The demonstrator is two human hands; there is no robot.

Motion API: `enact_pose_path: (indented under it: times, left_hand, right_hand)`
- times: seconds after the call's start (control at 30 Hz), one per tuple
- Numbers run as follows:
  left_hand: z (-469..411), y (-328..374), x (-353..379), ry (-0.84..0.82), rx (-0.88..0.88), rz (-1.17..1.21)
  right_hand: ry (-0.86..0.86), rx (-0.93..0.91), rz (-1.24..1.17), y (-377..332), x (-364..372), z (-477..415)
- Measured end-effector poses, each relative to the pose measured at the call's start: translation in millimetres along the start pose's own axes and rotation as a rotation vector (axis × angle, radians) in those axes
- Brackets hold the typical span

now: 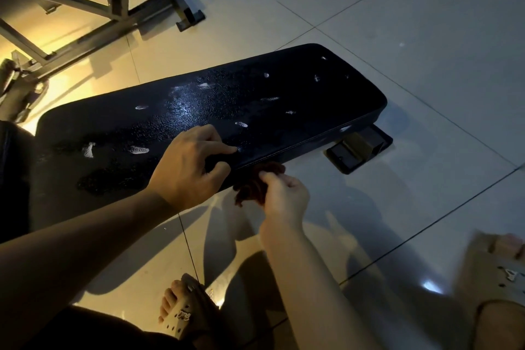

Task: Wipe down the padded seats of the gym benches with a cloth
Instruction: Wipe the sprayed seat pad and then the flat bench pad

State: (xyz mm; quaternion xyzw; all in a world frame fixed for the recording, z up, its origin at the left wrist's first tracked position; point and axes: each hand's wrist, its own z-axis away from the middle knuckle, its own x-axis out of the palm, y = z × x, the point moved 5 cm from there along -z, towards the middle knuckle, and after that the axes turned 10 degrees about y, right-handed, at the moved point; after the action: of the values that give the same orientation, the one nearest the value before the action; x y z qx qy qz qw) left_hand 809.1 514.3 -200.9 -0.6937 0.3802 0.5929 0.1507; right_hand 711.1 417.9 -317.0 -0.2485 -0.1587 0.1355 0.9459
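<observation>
Two hands met at one edge: the left grip point(187, 167) clasped the padded seat point(255, 99), while the right grip point(284, 196) pinched a dark cloth point(254, 183) against its side.

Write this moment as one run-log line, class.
left hand rests on padded seat edge | right hand grips cloth below that edge | white smears on seat
</observation>
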Motion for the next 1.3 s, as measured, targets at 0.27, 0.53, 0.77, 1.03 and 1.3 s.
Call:
enact_pose_path:
  times: [0.27, 0.53, 0.77, 1.03, 1.3]
  left_hand:
    - [1.0, -1.7, 0.6, -0.002, 0.031, -0.001]
    - [1.2, -3.8, 2.8, 0.014, 0.029, -0.012]
    - [2.7, -4.5, 3.0, 0.017, 0.042, -0.027]
    - [2.2, -5.2, 4.6, 0.017, 0.049, -0.032]
    - [3.3, -4.8, 3.2, 0.026, 0.045, -0.02]
  right_hand:
    - [-0.088, -0.186, 0.065, -0.1, 1.2, -3.0]
    - [0.017, -0.513, 0.21, -2.3, 4.6, -17.2]
    - [0.021, -0.318, 0.152, 1.6, 6.5, -20.6]
    - [0.029, -0.374, 0.182, -1.6, 10.8, -22.0]
    - [0.022, -0.298, 0.234, -9.8, 1.8, -33.9]
